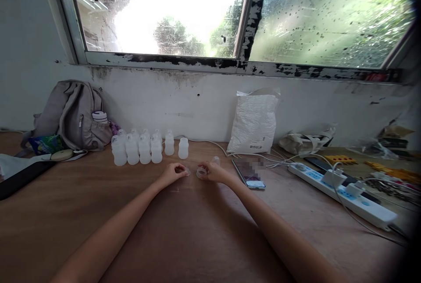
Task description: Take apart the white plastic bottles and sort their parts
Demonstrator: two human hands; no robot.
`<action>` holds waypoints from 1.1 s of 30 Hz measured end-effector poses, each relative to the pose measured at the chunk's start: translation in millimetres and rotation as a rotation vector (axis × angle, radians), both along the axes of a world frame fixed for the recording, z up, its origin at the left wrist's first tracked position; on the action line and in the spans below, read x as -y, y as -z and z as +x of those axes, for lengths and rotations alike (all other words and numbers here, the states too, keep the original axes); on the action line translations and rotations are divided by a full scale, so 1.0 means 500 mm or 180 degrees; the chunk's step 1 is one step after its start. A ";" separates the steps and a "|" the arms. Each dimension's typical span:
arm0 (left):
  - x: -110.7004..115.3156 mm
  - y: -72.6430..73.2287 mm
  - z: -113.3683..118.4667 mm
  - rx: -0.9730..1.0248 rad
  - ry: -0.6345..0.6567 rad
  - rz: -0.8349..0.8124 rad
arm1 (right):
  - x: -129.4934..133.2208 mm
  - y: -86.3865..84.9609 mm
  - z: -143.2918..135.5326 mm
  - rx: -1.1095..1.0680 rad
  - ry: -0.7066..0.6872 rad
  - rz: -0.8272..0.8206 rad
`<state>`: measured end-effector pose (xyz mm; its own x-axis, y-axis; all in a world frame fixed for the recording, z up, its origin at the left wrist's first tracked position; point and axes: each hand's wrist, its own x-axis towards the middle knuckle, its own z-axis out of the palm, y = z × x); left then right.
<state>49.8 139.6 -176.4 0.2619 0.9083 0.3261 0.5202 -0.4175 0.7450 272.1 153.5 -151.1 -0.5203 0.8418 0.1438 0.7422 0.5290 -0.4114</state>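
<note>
My left hand [173, 174] is closed in a pinch at the table, its fingertips on a small clear piece [187, 171] whose exact kind I cannot make out. To its right, my right hand [214, 172] grips a clear plastic ring [201, 172] close to the tabletop. Just behind the right hand's knuckles shows a clear dome-shaped cap [215, 160], partly hidden. Beyond the left hand, several translucent white baby bottles [132, 151] with clear tops stand upright in rows. At their right end is a bottle [183, 148] without a domed top.
A phone [248, 173] lies right of my right hand. Behind it leans a white plastic package [254, 123]. A white power strip [345, 195] with plugs and cables lies farther right. On the left are a grey backpack [70, 116] and a black case [24, 178].
</note>
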 end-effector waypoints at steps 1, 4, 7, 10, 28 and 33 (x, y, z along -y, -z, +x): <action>0.000 0.002 0.001 -0.0069 -0.0003 0.0028 | -0.001 0.002 0.002 -0.0007 -0.0011 -0.0006; 0.000 0.007 0.002 -0.0244 -0.0007 0.0129 | -0.001 0.006 0.006 -0.0035 -0.0050 -0.0027; 0.003 0.007 0.002 -0.0362 0.0024 0.0223 | -0.001 -0.002 0.010 -0.0077 -0.0078 -0.0038; 0.008 0.003 0.003 -0.0449 0.0077 0.0293 | -0.007 -0.025 0.025 -0.0191 0.0052 0.0085; 0.015 -0.010 0.008 -0.0466 -0.0053 0.0437 | -0.044 0.035 0.073 -0.0980 0.1089 0.1070; 0.010 -0.015 0.012 -0.0516 -0.0109 0.0527 | -0.059 -0.010 0.006 -0.1322 0.0944 0.1263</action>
<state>55.9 134.8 -168.8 0.2930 0.8552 0.4275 0.6436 -0.5070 0.5733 275.0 182.8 -146.0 -0.1077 0.7827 0.6130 0.7015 0.4967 -0.5111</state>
